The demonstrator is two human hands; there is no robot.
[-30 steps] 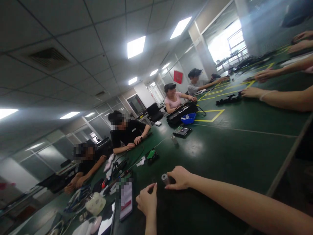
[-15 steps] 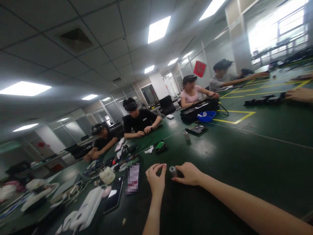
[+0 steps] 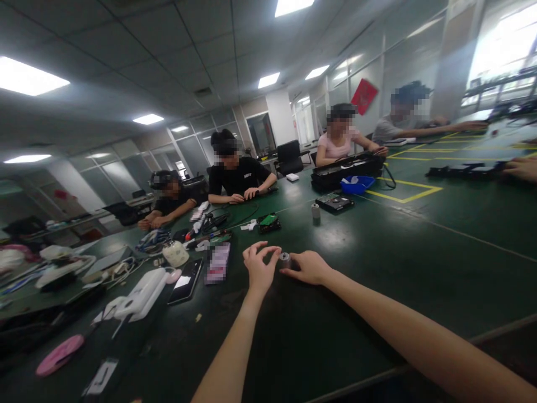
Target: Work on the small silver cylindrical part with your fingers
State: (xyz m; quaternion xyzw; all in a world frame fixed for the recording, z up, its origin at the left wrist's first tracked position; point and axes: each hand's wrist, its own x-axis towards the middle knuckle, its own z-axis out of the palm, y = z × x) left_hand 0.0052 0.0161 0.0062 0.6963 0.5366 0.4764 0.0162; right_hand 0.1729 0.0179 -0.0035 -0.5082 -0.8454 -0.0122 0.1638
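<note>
A small grey metal cylinder (image 3: 285, 259), apparently a little motor with a dark hub in its top, stands upright on the green table. Around its right side are the thumb and fingers of my right hand (image 3: 308, 267), closed on it. My left hand (image 3: 260, 266) is just left of the cylinder, thumb and index fingertip pinched together near its top. Whatever may be between those fingertips is too small to make out. A second, similar cylinder (image 3: 315, 211) stands farther back on the table.
Behind lie a hard drive (image 3: 334, 202), a green circuit board (image 3: 269, 222) and a blue tray (image 3: 356, 184). Phones (image 3: 185, 281), a white power strip (image 3: 145, 294), a pale jar (image 3: 174, 253) and cables crowd the left. Several people sit around the table (image 3: 398, 268).
The camera view has tipped downward, so more of the near table shows. My left hand's fingertips have come nearer the cylinder; my right hand keeps its hold.
</note>
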